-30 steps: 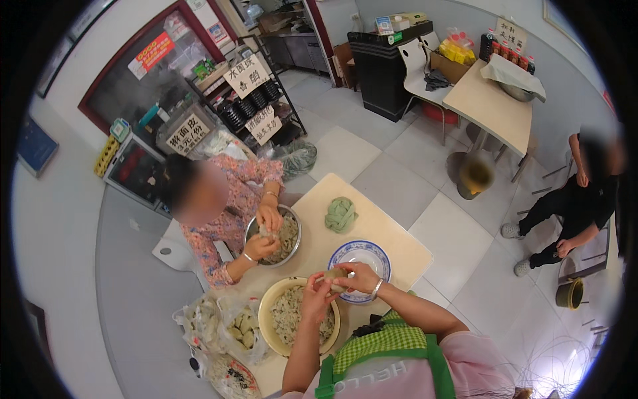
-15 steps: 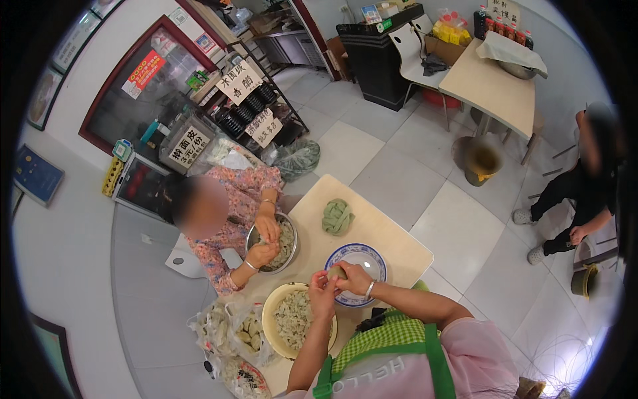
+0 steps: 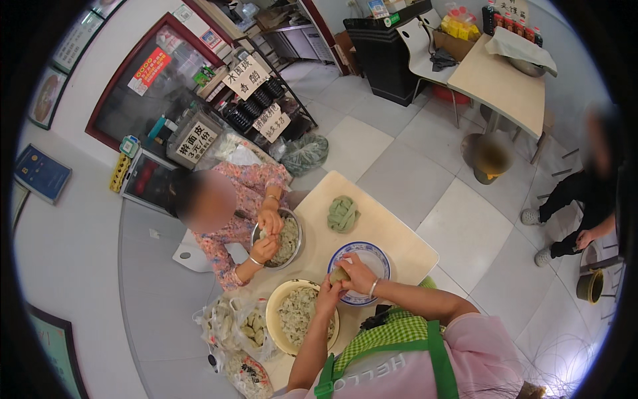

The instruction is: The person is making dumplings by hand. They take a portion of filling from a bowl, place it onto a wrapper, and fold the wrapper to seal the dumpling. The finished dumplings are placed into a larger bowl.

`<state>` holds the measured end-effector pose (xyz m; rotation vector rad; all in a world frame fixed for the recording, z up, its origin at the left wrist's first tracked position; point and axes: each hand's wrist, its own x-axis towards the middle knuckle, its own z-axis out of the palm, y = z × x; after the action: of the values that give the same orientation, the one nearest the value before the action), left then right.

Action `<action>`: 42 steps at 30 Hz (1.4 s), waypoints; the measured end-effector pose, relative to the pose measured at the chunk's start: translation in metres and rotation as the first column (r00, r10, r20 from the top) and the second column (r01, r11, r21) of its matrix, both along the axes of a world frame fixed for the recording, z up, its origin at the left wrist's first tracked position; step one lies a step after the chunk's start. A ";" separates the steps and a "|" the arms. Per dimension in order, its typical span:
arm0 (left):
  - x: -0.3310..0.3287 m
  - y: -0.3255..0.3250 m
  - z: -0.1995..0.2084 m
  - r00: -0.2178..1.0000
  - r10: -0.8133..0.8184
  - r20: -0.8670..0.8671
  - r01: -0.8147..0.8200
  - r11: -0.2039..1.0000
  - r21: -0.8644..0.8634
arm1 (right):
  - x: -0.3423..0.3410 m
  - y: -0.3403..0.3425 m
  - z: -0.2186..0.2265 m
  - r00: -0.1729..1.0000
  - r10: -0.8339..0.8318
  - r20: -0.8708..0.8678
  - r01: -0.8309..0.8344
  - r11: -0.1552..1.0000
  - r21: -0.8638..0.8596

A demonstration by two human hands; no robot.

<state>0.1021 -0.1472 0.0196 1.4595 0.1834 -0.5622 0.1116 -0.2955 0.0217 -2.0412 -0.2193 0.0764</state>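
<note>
A brownish lump (image 3: 339, 274) is grasped between the left hand (image 3: 329, 294) and the right hand (image 3: 359, 271), over the left edge of a blue-rimmed bowl (image 3: 378, 265); beside it, a cream basin (image 3: 271, 319) of chopped food (image 3: 302, 316) is set on the surface (image 3: 402, 256)

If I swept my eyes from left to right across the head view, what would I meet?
Blue wall panel → filled plastic bags → cream basin → blue-rimmed bowl → pale side table → olive bucket.
</note>
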 end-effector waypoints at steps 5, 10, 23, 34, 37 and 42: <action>0.001 -0.015 0.003 0.991 0.106 0.080 -0.109 0.994 0.030 | 0.009 -0.001 -0.015 0.997 0.074 0.035 -0.073 0.997 -0.028; 0.006 -0.017 -0.004 0.975 0.152 0.162 -0.179 0.969 0.169 | 0.007 0.004 -0.012 0.997 0.020 0.074 -0.024 0.999 0.049; 0.017 -0.021 -0.022 0.863 0.237 0.446 -0.421 0.827 0.374 | 0.016 0.026 -0.039 0.943 -0.295 -0.151 0.331 0.805 0.492; 0.005 -0.045 0.023 0.901 0.414 0.130 -0.417 0.909 -0.002 | 0.013 0.027 -0.018 0.909 -0.367 -0.196 0.416 0.795 0.441; 0.008 -0.030 0.000 0.852 0.332 0.405 -0.434 0.880 0.191 | 0.003 0.024 -0.001 0.926 -0.341 -0.164 0.379 0.825 0.421; 0.013 -0.034 0.009 0.849 0.461 0.259 -0.453 0.887 -0.096 | 0.016 0.028 -0.045 0.760 0.109 -0.640 0.618 0.180 0.765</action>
<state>0.1149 -0.1815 0.0282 1.3835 0.2910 0.0309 0.1279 -0.2677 -0.0229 -0.5996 0.4546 0.2571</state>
